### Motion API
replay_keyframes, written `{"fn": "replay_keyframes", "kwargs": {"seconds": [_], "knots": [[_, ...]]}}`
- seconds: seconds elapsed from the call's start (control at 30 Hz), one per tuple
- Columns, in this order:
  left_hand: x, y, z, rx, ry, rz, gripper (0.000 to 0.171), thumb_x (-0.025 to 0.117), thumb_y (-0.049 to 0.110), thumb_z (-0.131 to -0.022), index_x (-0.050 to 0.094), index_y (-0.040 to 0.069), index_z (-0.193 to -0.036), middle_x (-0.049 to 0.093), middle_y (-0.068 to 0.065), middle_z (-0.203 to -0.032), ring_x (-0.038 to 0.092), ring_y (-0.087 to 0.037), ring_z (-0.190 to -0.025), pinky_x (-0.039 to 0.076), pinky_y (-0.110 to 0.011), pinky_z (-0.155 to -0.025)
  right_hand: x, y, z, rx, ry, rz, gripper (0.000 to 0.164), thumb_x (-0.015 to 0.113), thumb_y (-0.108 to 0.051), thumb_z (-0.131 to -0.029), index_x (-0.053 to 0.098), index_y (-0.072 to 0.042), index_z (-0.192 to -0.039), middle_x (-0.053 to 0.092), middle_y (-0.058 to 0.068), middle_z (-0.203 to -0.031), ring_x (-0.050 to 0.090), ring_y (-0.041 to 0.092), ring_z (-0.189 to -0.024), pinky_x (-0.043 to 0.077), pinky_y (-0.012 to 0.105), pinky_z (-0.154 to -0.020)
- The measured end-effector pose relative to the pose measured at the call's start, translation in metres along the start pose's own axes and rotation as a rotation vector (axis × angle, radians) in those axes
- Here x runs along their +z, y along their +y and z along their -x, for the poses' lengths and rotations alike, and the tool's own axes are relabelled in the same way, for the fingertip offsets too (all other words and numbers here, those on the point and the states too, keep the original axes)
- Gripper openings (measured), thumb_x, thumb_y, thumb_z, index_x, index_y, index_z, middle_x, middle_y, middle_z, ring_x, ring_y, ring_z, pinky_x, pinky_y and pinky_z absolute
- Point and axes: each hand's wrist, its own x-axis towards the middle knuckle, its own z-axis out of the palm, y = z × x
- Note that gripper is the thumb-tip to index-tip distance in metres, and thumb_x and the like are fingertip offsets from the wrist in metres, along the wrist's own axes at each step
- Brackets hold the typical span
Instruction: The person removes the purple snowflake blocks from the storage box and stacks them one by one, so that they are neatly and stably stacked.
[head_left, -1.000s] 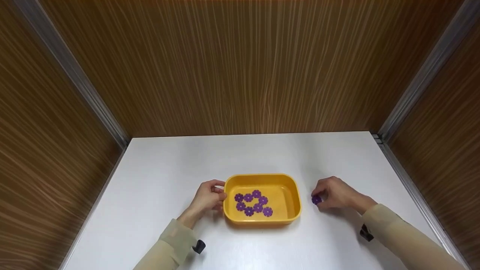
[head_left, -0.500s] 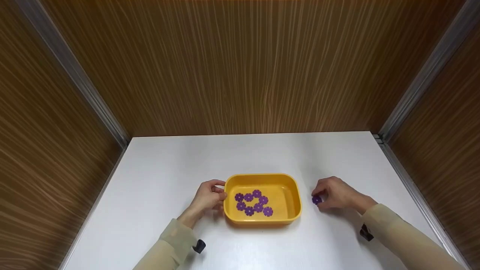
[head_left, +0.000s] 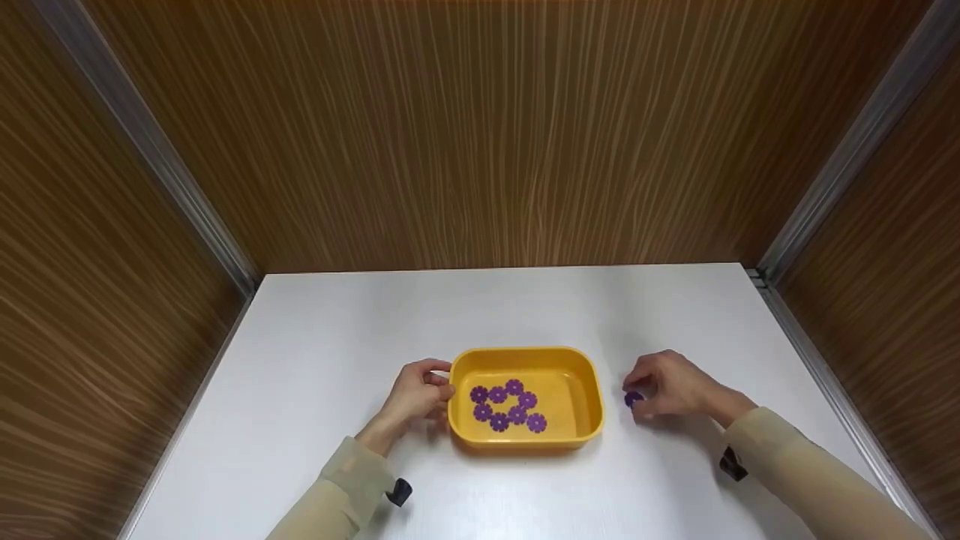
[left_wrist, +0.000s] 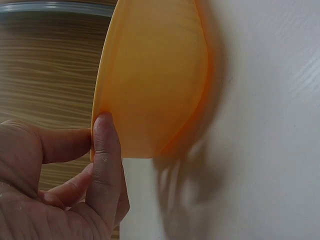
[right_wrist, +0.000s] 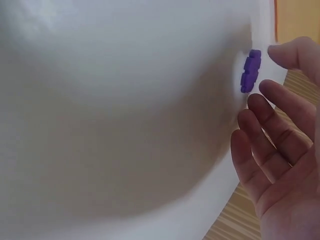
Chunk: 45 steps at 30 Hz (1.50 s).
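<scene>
My left hand (head_left: 409,391) pinches the left rim of a yellow plastic tray (head_left: 568,401). In the left wrist view, thumb and fingers of the left hand (left_wrist: 102,170) lie on either side of the tray's wall (left_wrist: 152,75). Several purple flower-shaped discs (head_left: 499,422) lie flat inside, mostly in its left half. To the tray's right, another purple flower-shaped disc (head_left: 631,398) rests on the table. My right hand (head_left: 671,384) is over that disc. The right wrist view shows the right hand (right_wrist: 285,145) with thumb and fingers apart around the purple disc (right_wrist: 251,71), a gap on either side.
The white tabletop (head_left: 360,315) stretches around the tray. Wood-grain panels enclose it: a back wall (head_left: 495,135), a left wall (head_left: 97,300) and a right wall (head_left: 885,262), with metal strips at the corners.
The right hand's thumb and fingers have spread and come off the purple disc, and the hand has risen slightly. The left hand and tray have hardly moved.
</scene>
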Motion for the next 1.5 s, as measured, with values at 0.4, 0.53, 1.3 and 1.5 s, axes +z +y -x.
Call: {"fn": "replay_keyframes", "kwargs": {"seconds": [0.4,0.53,1.3,1.5], "knots": [[0.002,0.001,-0.001,-0.009,0.001,-0.013,0.047,0.075,0.003,-0.096,0.07,0.004,-0.142,0.069,-0.009,-0.107,0.07,-0.016,-0.073,0.071,-0.034,-0.07,-0.011,-0.018,-0.008,-0.136,0.084,-0.084,0.023,0.09,-0.015,-0.084,0.087,-0.007,-0.106,0.084,0.011,-0.101,0.076,0.031,-0.09,0.068,0.034,-0.073],[0.004,0.001,-0.001,-0.021,-0.005,-0.018,0.046,0.074,0.003,-0.097,0.07,0.005,-0.143,0.068,-0.009,-0.107,0.07,-0.016,-0.073,0.072,-0.035,-0.072,-0.014,-0.028,-0.011,-0.198,0.099,-0.096,0.022,0.091,-0.013,-0.084,0.087,-0.012,-0.105,0.084,0.008,-0.101,0.075,0.023,-0.089,0.07,0.036,-0.071],[0.0,0.001,0.0,-0.02,0.004,-0.022,0.045,0.075,0.003,-0.097,0.07,0.005,-0.142,0.07,-0.01,-0.108,0.071,-0.017,-0.074,0.072,-0.036,-0.072,-0.002,-0.086,-0.053,-0.38,-0.042,-0.036,0.029,0.094,-0.017,-0.084,0.087,-0.011,-0.112,0.086,0.009,-0.109,0.072,0.012,-0.089,0.071,0.037,-0.07],[0.0,0.0,-0.001,-0.029,0.008,-0.015,0.045,0.075,0.003,-0.097,0.07,0.005,-0.141,0.07,-0.01,-0.108,0.07,-0.017,-0.072,0.072,-0.037,-0.071,0.006,-0.095,-0.063,-0.37,-0.115,-0.028,0.033,0.093,-0.02,-0.087,0.087,-0.007,-0.116,0.086,0.01,-0.113,0.078,0.03,-0.095,0.072,0.041,-0.077]]}}
